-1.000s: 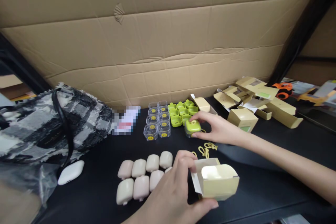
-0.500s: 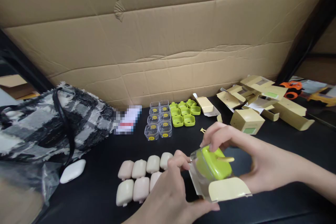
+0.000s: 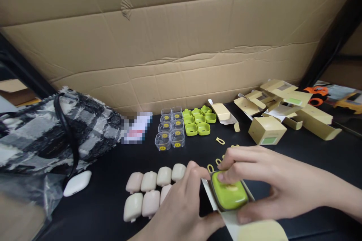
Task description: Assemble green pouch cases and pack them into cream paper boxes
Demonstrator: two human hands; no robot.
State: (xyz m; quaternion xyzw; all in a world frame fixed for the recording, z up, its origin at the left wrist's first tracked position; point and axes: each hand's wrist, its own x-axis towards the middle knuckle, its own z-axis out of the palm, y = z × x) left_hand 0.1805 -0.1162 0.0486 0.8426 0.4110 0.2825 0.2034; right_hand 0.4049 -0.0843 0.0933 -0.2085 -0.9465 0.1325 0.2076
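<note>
A glossy green rounded case (image 3: 230, 196) sits inside an open pale-yellow carton, its end flap (image 3: 263, 231) folded out towards me. My left hand (image 3: 179, 203) grips the carton from the left, index finger and thumb on its walls. Over the case is my right hand (image 3: 263, 177), fingertips pressing its top and thumb against its near right side. Beside my left hand are several pale cream and pinkish rounded cases (image 3: 151, 201) in two rows, partly hidden by it. Small yellow loops (image 3: 210, 168) lie just behind the carton.
Clear square cups (image 3: 170, 139) with yellow labels and green shells (image 3: 198, 128) stand in rows further back. Right of them lie opened cartons (image 3: 283, 98) and a closed box (image 3: 267, 131). A checked bag (image 3: 93, 128) and a white case (image 3: 77, 183) are at left.
The green case has gone down into the carton, and its yellow loop no longer sticks up. My right hand has moved slightly lower, uncovering yellow loops on the table.
</note>
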